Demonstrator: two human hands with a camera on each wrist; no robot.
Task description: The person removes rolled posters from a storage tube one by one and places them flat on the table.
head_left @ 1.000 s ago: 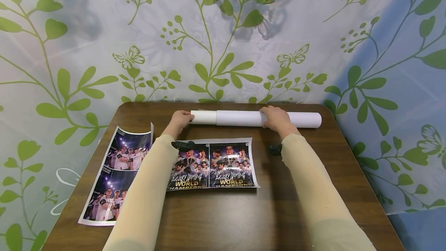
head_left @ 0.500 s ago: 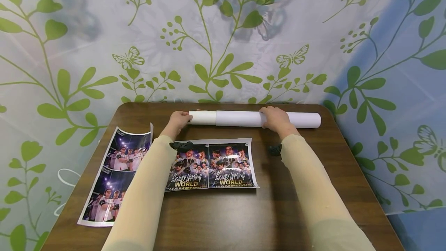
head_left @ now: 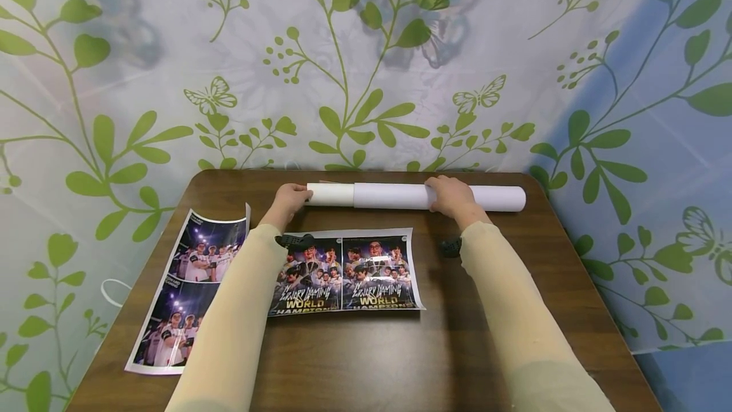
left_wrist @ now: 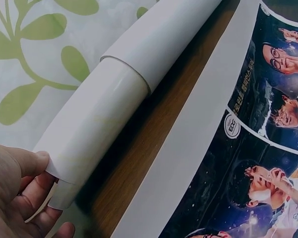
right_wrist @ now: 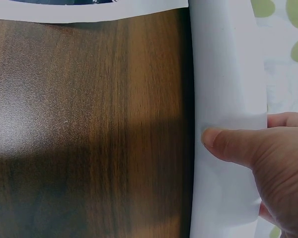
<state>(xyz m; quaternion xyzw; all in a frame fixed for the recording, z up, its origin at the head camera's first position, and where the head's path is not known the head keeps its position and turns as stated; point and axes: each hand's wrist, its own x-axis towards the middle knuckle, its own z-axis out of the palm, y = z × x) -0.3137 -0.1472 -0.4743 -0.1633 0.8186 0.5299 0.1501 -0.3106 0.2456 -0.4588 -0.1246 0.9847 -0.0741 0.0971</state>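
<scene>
A long white tube [head_left: 391, 196] lies crosswise at the back of the table. Out of its left end sticks a narrower cream-white roll of paper [head_left: 332, 194]. My left hand [head_left: 289, 201] pinches the free end of that roll, thumb on top and fingers below, as the left wrist view shows. Around the tube's right half my right hand [head_left: 452, 198] curls, its thumb [right_wrist: 213, 136] along the near side in the right wrist view; the fingertips behind are mostly hidden. How much of the roll lies inside the tube is hidden.
A glossy poster [head_left: 377, 272] lies flat in front of the tube, partly under my left sleeve. Another, curled-up poster [head_left: 185, 285] lies at the table's left side. A leaf-patterned curtain [head_left: 366, 68] hangs right behind the brown wooden table [head_left: 366, 367].
My left hand has shifted slightly left, and a little more of the cream roll shows outside the tube. My right hand and the tube have stayed nearly in place.
</scene>
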